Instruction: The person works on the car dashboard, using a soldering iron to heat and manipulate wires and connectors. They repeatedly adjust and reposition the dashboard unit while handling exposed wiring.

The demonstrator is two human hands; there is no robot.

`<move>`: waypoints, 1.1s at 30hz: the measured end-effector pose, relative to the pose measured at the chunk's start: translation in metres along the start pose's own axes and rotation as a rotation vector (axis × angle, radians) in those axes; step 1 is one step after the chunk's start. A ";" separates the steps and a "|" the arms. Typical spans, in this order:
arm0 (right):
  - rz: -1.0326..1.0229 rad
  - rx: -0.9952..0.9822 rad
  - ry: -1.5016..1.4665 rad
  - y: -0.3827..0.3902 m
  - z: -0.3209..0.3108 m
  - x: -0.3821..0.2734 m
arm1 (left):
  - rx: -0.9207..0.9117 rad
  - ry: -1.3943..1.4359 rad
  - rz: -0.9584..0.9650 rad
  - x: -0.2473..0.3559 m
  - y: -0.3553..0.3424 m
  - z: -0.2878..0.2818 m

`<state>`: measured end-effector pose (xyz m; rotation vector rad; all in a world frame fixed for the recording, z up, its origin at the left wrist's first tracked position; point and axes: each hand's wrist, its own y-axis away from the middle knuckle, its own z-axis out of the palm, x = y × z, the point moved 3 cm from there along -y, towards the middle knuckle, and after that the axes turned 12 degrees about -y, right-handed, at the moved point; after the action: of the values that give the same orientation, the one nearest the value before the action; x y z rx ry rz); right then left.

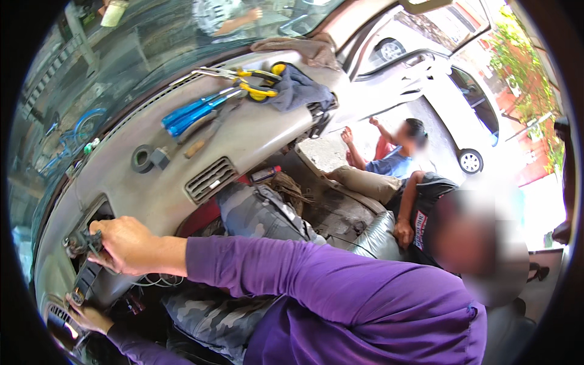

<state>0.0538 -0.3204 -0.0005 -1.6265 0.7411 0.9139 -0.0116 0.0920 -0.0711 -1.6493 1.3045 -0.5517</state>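
Observation:
My right hand, in a purple sleeve, reaches to an opening in the beige dashboard. Its fingers are closed on a dark metal-looking part at that opening; the grip hides much of the part, and its kind is unclear. Lower down, my left hand has its fingers apart, beside a black panel piece and a small round fitting that its fingertips seem to touch. Below the opening hang thin pale wires.
On the dashboard lie yellow-handled pliers, blue-handled screwdrivers, a tape roll and a grey cloth. An air vent is nearby. A person sits beside me; another person is outside the open door.

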 end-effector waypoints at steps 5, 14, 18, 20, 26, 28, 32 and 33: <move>0.069 -0.061 0.147 0.002 -0.005 0.002 | -0.147 0.591 -0.565 0.024 0.001 -0.014; 0.151 -0.154 -0.076 0.000 -0.025 -0.011 | -0.061 0.700 -0.702 0.083 -0.034 -0.064; 0.185 -0.156 -0.147 0.003 -0.027 -0.002 | -0.086 0.812 -0.770 0.090 -0.035 -0.064; 0.092 -0.114 -0.248 0.001 -0.029 0.003 | -0.056 0.838 -0.752 0.092 -0.036 -0.062; -0.029 -0.250 -0.334 -0.012 -0.032 -0.020 | -0.045 0.848 -0.734 0.088 -0.035 -0.062; -0.008 -0.315 -0.353 -0.014 -0.030 -0.016 | -0.063 0.833 -0.735 0.091 -0.036 -0.063; 0.042 -0.363 -0.290 -0.015 -0.025 -0.019 | -0.067 0.852 -0.740 0.090 -0.033 -0.059; 0.061 -0.368 -0.258 -0.016 -0.024 -0.021 | -0.064 0.861 -0.744 0.090 -0.034 -0.059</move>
<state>0.0612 -0.3399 0.0283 -1.7621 0.4627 1.3358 -0.0111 -0.0135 -0.0315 -2.0238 1.2209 -1.8310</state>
